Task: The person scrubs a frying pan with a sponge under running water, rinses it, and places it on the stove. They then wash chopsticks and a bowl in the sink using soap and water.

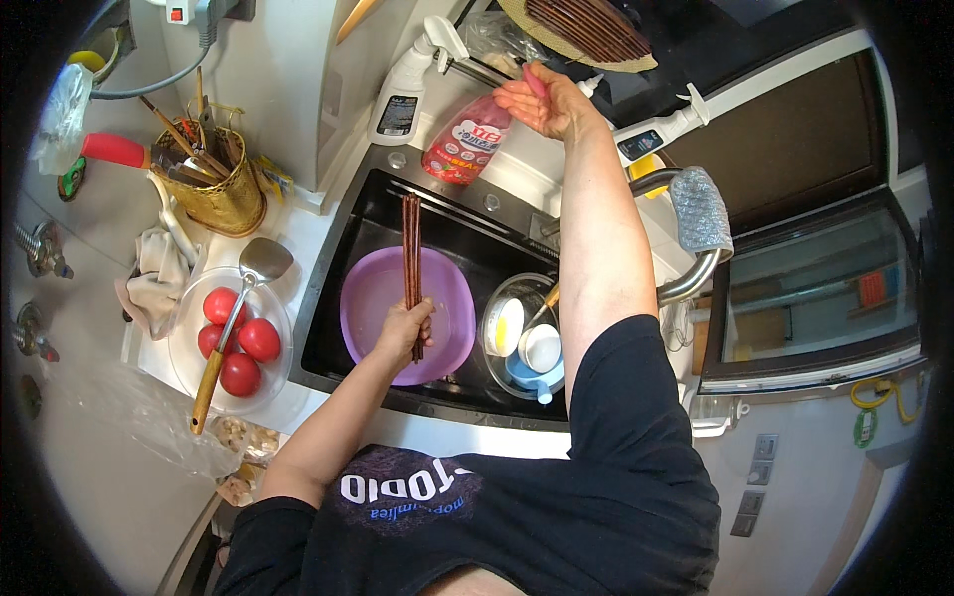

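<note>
At the far left, on the white surface (298, 233), stands a woven golden basket (221, 189) full of utensils, one of them with a red handle. Just below it a clear glass bowl (184, 343) holds four red tomatoes (238, 343), and a metal spatula (238, 318) with a wooden handle lies across the bowl.

To the right is the black sink (348, 258). Inside it lies a purple plate (373, 298). The left hand (402, 333) is above this plate; its grip is pressed together around the lower end of dark red chopsticks (410, 243), which point up and away toward the back rim of the sink. Beside the plate, still in the sink, a clear glass bowl (517, 303) contains small white and blue dishes.

Behind the sink stands a white spray bottle (402, 94). Next to it is a pink bottle (465, 139) of dish soap, tilted, with its bottom toward the sink. The right hand (542, 99) is raised and holds this bottle at the top; the fingers are curled on the cap. At the right, a curved metal faucet (686, 283) has a grey cloth (701, 209) wrapped on it.
</note>
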Tool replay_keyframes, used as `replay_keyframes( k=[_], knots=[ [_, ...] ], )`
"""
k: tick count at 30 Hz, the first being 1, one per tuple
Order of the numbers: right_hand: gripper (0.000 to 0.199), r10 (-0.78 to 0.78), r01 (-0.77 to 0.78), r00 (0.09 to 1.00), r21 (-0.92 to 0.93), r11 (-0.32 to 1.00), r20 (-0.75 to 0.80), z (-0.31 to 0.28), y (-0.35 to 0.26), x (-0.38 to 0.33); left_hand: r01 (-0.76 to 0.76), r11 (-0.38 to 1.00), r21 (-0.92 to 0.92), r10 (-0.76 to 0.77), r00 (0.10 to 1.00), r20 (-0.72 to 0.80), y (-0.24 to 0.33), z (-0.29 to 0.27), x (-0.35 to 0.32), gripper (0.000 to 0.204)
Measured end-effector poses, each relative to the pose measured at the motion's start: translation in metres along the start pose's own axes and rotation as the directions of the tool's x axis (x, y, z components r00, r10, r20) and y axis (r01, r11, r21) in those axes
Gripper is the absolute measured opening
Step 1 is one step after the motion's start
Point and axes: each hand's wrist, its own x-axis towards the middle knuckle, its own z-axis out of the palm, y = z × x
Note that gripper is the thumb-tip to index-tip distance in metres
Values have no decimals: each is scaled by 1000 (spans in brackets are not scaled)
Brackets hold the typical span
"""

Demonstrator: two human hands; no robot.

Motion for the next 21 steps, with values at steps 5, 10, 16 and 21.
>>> replay_keyframes(
  k=[5,10,16,21],
  knots=[
    [51,-1,1,1000,15,1000,25,-5,0,4,-7,1000,-15,7,1000,14,-4,-1,4,16],
    [51,-24,24,1000,25,999,11,-2,3,5,-3,1000,-6,3,1000,-20,-3,1,0,15],
    [62,-187,157,976,-228,961,-115,11,15,13,-50,996,76,47,998,40,8,-1,-6,19],
    [56,-379,418,898,161,894,-224,-8,72,-2,-5,1000,1,5,995,103,21,0,-21,27]
  ],
)
